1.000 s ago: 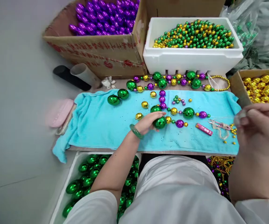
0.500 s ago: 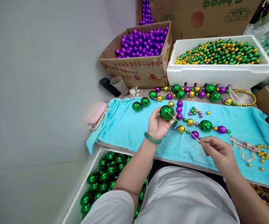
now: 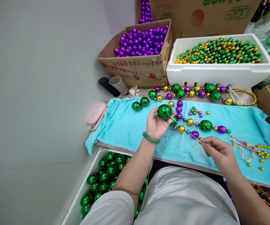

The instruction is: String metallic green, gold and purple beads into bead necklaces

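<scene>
A large shiny green bead (image 3: 164,112) rests in my left hand (image 3: 157,123), fingers curled around it and a green bangle on the wrist. A thin, straight pale thread (image 3: 184,128) runs from the bead's face to my right hand (image 3: 218,153). My right thumb and forefinger pinch its other end; whether it passes through the bead is hidden. Beneath and beside my hands lies a bead strand with a purple bead (image 3: 194,134), a gold bead (image 3: 181,129) and a large green bead (image 3: 205,125).
On the blue towel (image 3: 123,125) lie two loose green beads (image 3: 136,106), small beads (image 3: 196,111) and pink-handled pliers (image 3: 244,144). A finished-looking strand (image 3: 191,93) stretches behind. A cardboard box (image 3: 132,67) and foam box (image 3: 219,73) stand at the back, a green-bead bin (image 3: 78,190) below left.
The left hand and green bead have shifted very slightly left and up in the picture, along with a small camera movement. Both hands keep their holds.
</scene>
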Demonstrator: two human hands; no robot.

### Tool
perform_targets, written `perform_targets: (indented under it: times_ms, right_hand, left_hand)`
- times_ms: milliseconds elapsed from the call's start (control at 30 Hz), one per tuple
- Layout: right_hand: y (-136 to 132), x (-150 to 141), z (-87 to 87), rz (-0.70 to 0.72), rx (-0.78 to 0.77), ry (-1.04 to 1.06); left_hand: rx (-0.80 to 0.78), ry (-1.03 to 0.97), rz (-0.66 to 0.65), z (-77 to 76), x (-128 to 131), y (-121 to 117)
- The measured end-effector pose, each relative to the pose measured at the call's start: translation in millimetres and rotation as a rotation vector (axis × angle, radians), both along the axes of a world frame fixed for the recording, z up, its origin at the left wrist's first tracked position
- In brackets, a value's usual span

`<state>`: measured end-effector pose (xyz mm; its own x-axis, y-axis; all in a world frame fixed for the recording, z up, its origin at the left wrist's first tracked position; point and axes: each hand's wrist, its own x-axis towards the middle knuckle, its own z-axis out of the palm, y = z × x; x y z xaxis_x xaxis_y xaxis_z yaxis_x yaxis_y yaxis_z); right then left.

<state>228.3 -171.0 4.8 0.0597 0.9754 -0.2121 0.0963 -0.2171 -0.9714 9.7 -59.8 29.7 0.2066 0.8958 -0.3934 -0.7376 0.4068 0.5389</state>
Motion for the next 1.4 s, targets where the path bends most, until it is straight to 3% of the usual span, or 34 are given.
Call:
perform_targets:
  times_ms: [100,233,400,567,867,1133,1267,1400]
  right_hand:
    - [0,1,0.8,-0.007,0.002,-0.016]
    - [1,2,-4.2,-0.004,0.014,-0.069]
    - [9,0,-20.4,-0.009,0.083,-0.078]
    - [13,2,-36.4,-0.041,0.112,-0.06]
    - [17,-7,-33.1,-0.009,0.122,0.102]
    - [26,-21,-25.0,-0.052,0.075,0.195]
    - [29,-16,-27.1,-0.07,0.047,0.231]
    - [25,-5,-33.3,-0.053,0.004,0.231]
  left_hand:
    - [0.039,0.036,0.012,-3.8,-1,0]
    - [0.205,0.141,0.042,-8.6,2,-5]
    - [0.418,0.245,-0.051,-8.0,14,-16]
    - [0.553,0.335,-0.057,-6.0,17,-21]
    - [0.529,0.271,-0.121,-7.1,21,-25]
    - [0.501,0.327,-0.243,-26.8,40,-37]
    - [0.5,0.516,-0.211,-26.4,38,-26]
    - [0.615,0.719,-0.222,-18.8,41,-15]
